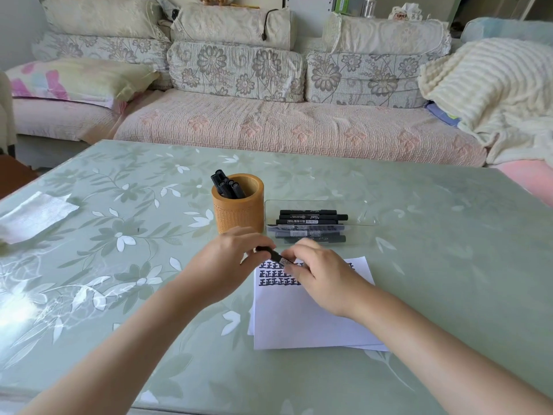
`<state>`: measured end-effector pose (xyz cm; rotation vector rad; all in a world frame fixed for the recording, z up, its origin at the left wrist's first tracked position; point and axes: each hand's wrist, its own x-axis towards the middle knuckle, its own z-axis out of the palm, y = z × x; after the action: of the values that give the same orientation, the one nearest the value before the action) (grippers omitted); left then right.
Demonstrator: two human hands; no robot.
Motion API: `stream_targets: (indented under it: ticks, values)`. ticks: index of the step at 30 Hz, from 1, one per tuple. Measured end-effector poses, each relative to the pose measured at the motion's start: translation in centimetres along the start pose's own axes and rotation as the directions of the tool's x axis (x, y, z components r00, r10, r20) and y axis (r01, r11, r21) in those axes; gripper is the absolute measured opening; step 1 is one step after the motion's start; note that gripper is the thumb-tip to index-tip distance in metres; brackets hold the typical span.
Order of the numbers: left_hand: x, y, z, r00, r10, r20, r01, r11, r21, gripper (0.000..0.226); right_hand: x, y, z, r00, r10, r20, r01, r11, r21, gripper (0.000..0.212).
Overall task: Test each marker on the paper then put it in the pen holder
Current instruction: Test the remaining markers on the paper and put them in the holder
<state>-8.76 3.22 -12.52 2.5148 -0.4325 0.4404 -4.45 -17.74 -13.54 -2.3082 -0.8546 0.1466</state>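
A black marker (273,254) is held between both hands just above the top of the white paper (302,319). My left hand (230,265) grips its left end and my right hand (314,272) grips its right end. Rows of black test marks (276,277) cover the paper's top edge, partly hidden by my fingers. Behind my left hand stands the brown pen holder (238,209) with several black markers (227,185) in it. A clear tray (365,211) to its right holds several more black markers (311,224) lying flat.
The table (449,265) has a pale green floral glass cover. A folded white sheet (33,215) lies near its left edge. A sofa (269,124) with cushions and a cream blanket (484,88) runs along the far side.
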Motion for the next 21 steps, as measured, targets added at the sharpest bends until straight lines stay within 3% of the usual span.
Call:
stream_targets:
  ticks: [5, 11, 16, 21]
  values:
    - [0.8, -1.6, -0.5, 0.982, -0.08, -0.168, 0.085, 0.996, 0.021, 0.011, 0.3, 0.5, -0.8, 0.99, 0.034, -0.135, -0.028, 0.999, 0.045, 0.02]
    - [1.4, -4.0, -1.8, 0.898, -0.306, -0.317, 0.32, 0.947, -0.008, 0.009, 2.1, -0.3, -2.2, 0.942, 0.169, -0.292, -0.066, 0.941, 0.331, 0.008]
    - [1.6, -5.2, -1.2, 0.806, -0.505, -0.308, 0.487, 0.862, -0.139, 0.041, 7.7, -3.5, -4.4, 0.886, 0.145, -0.44, 0.02, 0.937, 0.349, 0.006]
    - [2.7, -6.0, -0.9, 0.792, -0.564, -0.233, 0.509, 0.821, -0.257, 0.082, 14.0, -6.1, -5.2, 0.869, 0.049, -0.493, 0.069, 0.974, 0.218, 0.012]
